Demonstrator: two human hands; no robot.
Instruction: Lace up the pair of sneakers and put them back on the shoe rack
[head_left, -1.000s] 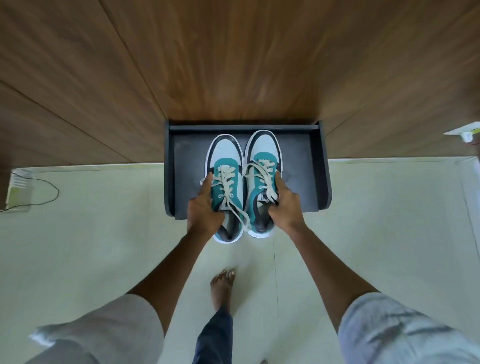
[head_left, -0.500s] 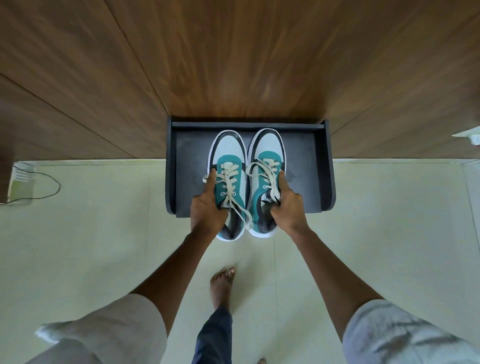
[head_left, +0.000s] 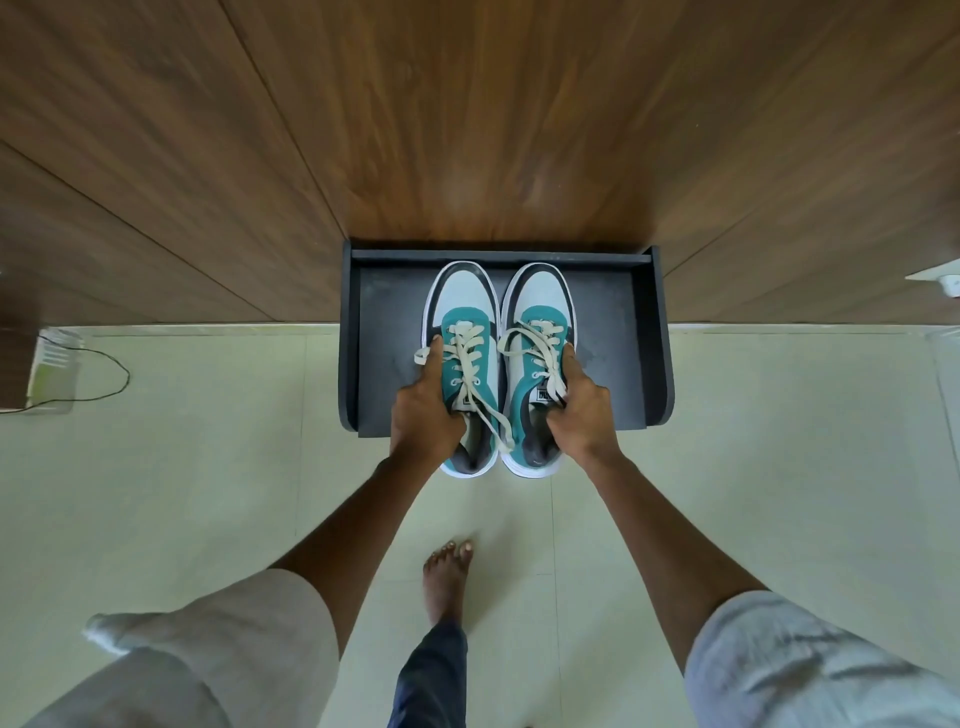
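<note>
While the left hand (head_left: 423, 410) and right hand (head_left: 579, 410) each clasp a laced sneaker's (head_left: 467, 364) flank, toes near the shoe rack's (head_left: 658, 343) back edge, heels overhanging its front, the shoes look light and pliable, best held mid-body

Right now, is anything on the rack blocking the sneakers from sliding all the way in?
Nothing visible does. The shoe rack shelf is bare around the sneakers, whose toes nearly reach its back rail; heels overhang the front edge.
</note>
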